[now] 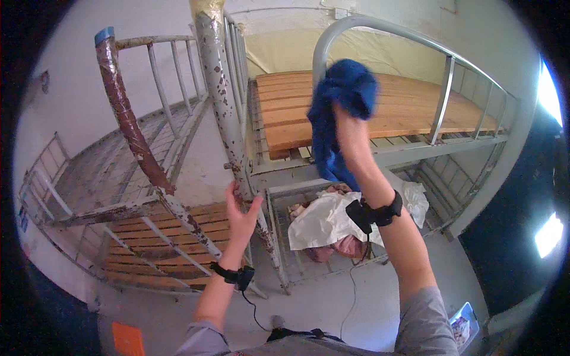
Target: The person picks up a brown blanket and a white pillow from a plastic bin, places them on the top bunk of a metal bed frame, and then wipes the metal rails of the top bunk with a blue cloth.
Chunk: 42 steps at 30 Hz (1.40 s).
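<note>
My right hand (349,109) is raised at the curved end of the bunk bed's metal guard rail (383,24), holding a blue cloth (352,82) against it. The cloth hides most of the fingers, and part of it hangs below the rail's end. My left hand (242,211) is at a rust-spotted metal bed post (222,98), its thumb and fingers spread on either side of the post's lower part. Whether it touches the post cannot be told. Each wrist wears a black strap with a small box and a cable.
Wooden slats (285,111) lie on the upper bunk. White sheeting (316,222) covers pinkish fabric on the lower one. Another rusty bunk frame (133,120) stands at left. An orange object (128,339) and a blue-rimmed bin (471,322) are on the floor.
</note>
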Available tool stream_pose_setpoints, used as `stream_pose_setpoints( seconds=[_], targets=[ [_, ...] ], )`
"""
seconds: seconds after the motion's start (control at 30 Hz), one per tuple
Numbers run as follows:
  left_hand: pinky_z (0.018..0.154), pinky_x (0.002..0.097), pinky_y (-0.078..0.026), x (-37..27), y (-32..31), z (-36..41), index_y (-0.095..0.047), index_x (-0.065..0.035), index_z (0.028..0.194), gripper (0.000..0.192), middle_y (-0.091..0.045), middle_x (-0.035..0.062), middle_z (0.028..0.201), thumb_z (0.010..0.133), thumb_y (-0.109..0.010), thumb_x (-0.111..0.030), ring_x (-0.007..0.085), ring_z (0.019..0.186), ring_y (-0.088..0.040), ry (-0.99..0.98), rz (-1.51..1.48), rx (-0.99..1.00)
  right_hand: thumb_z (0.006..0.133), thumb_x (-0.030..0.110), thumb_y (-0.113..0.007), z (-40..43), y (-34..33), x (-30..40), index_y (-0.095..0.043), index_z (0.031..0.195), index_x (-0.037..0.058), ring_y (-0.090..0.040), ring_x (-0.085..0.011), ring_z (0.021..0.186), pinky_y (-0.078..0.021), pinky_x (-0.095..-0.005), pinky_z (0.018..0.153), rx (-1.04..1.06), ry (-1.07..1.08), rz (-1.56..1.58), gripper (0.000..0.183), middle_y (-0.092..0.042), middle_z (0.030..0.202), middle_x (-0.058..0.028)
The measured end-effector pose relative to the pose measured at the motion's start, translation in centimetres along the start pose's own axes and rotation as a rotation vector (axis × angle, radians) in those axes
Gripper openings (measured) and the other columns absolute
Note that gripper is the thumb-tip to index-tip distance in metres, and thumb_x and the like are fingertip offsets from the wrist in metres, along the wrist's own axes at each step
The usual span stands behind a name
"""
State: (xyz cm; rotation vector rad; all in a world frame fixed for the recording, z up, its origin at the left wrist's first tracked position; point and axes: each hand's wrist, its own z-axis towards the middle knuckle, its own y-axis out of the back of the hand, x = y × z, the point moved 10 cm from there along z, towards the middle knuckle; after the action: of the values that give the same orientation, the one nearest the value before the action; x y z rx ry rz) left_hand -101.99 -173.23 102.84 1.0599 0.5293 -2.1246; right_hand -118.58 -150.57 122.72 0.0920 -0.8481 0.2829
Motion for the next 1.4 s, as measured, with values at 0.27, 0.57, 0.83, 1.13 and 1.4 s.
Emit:
stream_pose_setpoints(
  seconds=[0.27,0.57,0.83,1.13,1.4],
  targets=[
    [0.081,0.0286,-0.047,3.3,-2.7,0.0,-0.028,-0.0037,0.135,0.072,-0.056,0.0115,0.109,0.077,-0.071,-0.009,0.0156,0.094,-0.057,0.061,-0.32,-0.013,0.09,0.01,-0.052,-1.3,-0.5,0.5,-0.057,0.108,0.0044,-0.055,-0.0176,0.086,-0.0462,-0.0323,0.075,-0.017,0.303,-0.328,0.02,-0.06,0.096,-0.0063],
    [0.063,0.029,-0.047,8.0,-3.3,-0.9,-0.059,0.0006,0.09,0.024,-0.064,0.0052,0.078,0.076,-0.073,-0.014,0.0133,0.068,-0.06,0.237,-0.175,0.058,0.091,0.038,-0.053,6.6,0.1,3.4,-0.052,0.11,0.0081,-0.054,-0.0161,0.081,-0.0471,-0.0324,0.074,-0.265,0.16,-0.058,0.035,-0.057,0.094,-0.004],
    [0.076,0.0314,-0.048,5.0,-4.7,-0.1,-0.056,0.0024,0.101,0.033,-0.062,0.0084,0.097,0.077,-0.072,-0.013,0.0157,0.084,-0.06,0.116,-0.266,0.165,0.076,0.005,-0.065,0.0,-1.9,10.1,-0.056,0.118,0.01,-0.051,-0.026,0.111,-0.0397,-0.0356,0.096,-0.096,1.148,-1.501,0.044,-0.054,0.117,-0.0143],
    [0.056,0.0305,-0.049,8.0,-2.8,-1.1,-0.049,0.0031,0.103,0.031,-0.06,0.0089,0.086,0.084,-0.066,-0.015,0.0132,0.063,-0.058,0.151,-0.196,0.016,0.074,0.013,-0.066,7.0,-4.3,15.2,-0.054,0.114,0.005,-0.059,-0.0326,0.093,-0.049,-0.0379,0.081,0.256,1.318,-1.2,0.043,-0.056,0.103,-0.0156],
    [0.051,0.028,-0.044,7.6,-1.9,-0.8,-0.045,-0.0016,0.107,0.03,-0.057,0.0063,0.085,0.084,-0.063,-0.008,0.0116,0.058,-0.052,0.184,-0.345,-0.018,0.065,0.025,-0.07,19.7,16.3,11.0,-0.058,0.085,0.0057,-0.055,-0.0246,0.064,-0.0468,-0.0423,0.055,-0.065,0.83,-1.336,0.03,-0.058,0.077,-0.0095]
  ],
)
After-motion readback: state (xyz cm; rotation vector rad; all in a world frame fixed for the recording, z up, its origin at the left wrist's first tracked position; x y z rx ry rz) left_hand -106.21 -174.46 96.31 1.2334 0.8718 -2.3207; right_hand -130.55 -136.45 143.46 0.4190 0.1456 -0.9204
